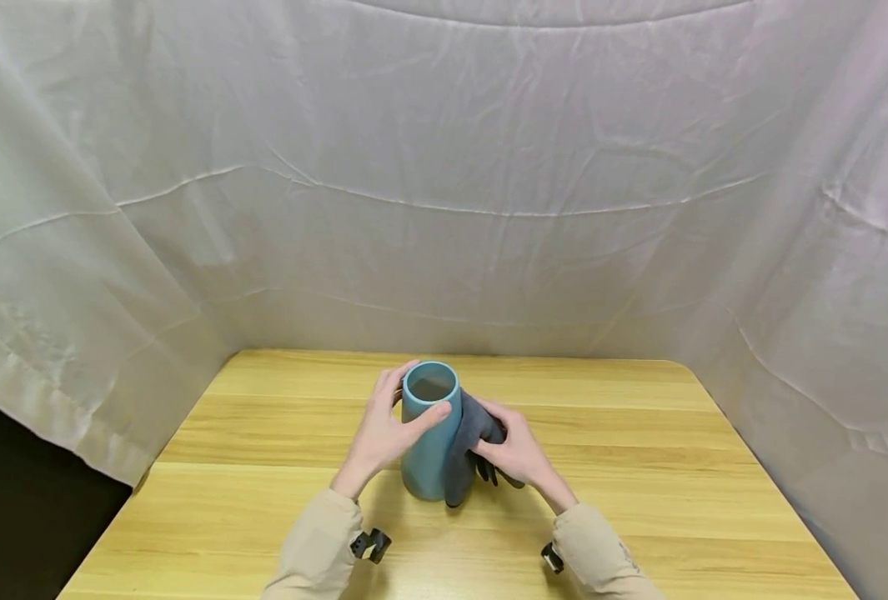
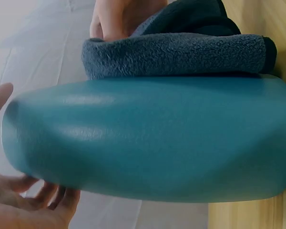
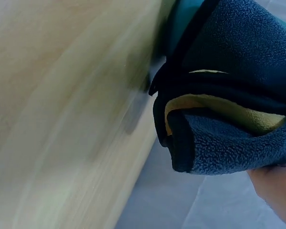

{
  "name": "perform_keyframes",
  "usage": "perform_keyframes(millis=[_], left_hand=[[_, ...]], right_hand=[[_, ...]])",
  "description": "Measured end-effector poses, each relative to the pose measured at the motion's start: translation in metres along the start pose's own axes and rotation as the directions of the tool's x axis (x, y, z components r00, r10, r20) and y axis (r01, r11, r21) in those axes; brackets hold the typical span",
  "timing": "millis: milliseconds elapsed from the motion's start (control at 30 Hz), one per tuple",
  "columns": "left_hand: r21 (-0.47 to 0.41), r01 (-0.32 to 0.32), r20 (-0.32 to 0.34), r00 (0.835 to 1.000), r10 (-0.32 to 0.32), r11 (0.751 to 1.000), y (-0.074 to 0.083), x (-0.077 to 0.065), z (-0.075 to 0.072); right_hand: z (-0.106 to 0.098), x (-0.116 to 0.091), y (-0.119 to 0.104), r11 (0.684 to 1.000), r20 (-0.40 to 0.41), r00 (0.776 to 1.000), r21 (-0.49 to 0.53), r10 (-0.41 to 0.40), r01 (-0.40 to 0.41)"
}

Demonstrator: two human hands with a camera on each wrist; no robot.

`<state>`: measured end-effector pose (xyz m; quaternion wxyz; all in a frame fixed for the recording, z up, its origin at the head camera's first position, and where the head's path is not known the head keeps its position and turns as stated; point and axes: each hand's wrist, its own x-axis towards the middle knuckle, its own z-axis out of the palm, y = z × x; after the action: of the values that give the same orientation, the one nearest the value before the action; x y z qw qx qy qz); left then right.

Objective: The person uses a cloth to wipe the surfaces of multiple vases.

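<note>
A blue vase (image 1: 423, 454) with an open round mouth stands upright on the wooden table. My left hand (image 1: 385, 423) is curled about its top, thumb at the front of the rim and fingers at the left side. In the left wrist view the same vase (image 2: 148, 143) appears sideways. My right hand (image 1: 517, 450) grips a bunched dark grey cloth (image 1: 466, 442), which lies against the vase's right side. Fuzzy fabric with black edging shows on the cloth (image 3: 238, 148) in the right wrist view, along with a yellowish inner face. Part of the right hand is hidden behind it.
The light wooden table (image 1: 248, 467) extends to both sides of the vase. Pale fabric curtains (image 1: 459, 183) hang behind the table and at its left and right. A dark area (image 1: 23, 500) lies beyond the table's left edge.
</note>
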<state>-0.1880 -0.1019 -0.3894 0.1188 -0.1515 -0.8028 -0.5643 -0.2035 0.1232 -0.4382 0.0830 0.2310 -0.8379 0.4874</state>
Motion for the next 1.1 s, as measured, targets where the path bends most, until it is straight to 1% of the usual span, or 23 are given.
perform_keyframes(millis=[100,200,333,433,567,733,967,1100], left_hand=[[0.041,0.005,-0.041,0.999,-0.003,0.999,0.001,-0.001,0.004],[0.056,0.010,-0.076,0.997,-0.005,0.998,0.001,-0.001,0.007],[0.066,0.009,-0.094,0.996,-0.003,0.998,0.002,0.000,0.007],[0.071,0.010,-0.084,0.996,-0.004,0.997,0.002,0.001,0.006],[0.054,0.019,-0.055,0.998,-0.016,0.998,0.001,0.001,0.002],[-0.025,0.019,-0.020,1.000,-0.019,1.000,-0.002,0.001,-0.002],[-0.121,0.008,0.020,1.000,-0.006,0.993,-0.007,0.001,-0.008],[-0.147,-0.010,0.034,0.999,0.015,0.989,-0.009,0.000,-0.011]], right_hand=[[0.001,0.000,0.001,1.000,0.006,1.000,0.002,0.014,-0.014],[0.001,0.000,0.001,0.999,0.014,0.999,0.002,0.038,-0.038],[0.001,0.001,0.001,0.998,0.019,0.998,0.002,0.056,-0.056],[0.001,0.001,0.003,0.999,0.023,0.999,0.003,0.042,-0.042],[0.001,0.000,0.006,1.000,0.034,0.999,0.004,0.007,-0.007],[0.001,0.000,0.010,1.000,0.045,0.999,0.009,-0.017,0.016],[0.002,0.000,0.012,0.999,0.042,0.999,0.023,-0.025,0.024],[0.003,0.001,0.012,0.999,0.029,0.999,0.033,-0.028,0.027]])
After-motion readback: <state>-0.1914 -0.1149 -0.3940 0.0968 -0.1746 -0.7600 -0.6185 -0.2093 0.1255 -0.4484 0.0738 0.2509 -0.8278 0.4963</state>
